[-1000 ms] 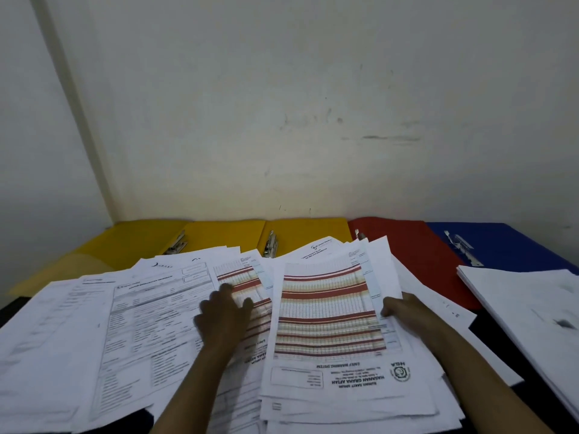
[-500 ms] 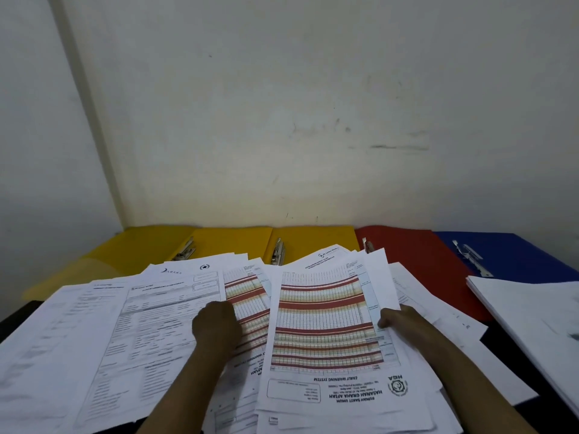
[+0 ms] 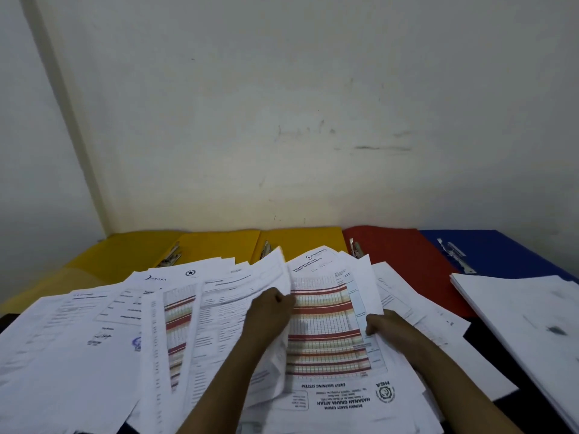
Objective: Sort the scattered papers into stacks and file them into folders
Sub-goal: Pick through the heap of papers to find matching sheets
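Lifted since before — form sheet in left grip, right grip pinching "EARLY WARNING SYSTEM" chart

Scuffed white wall behind; dark tabletop btm right.

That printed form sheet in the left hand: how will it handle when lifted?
Likely floppy: the white printed form sheet already curls where the left hand grips it. Probably very light. It may drag the loose neighbouring papers it overlaps.
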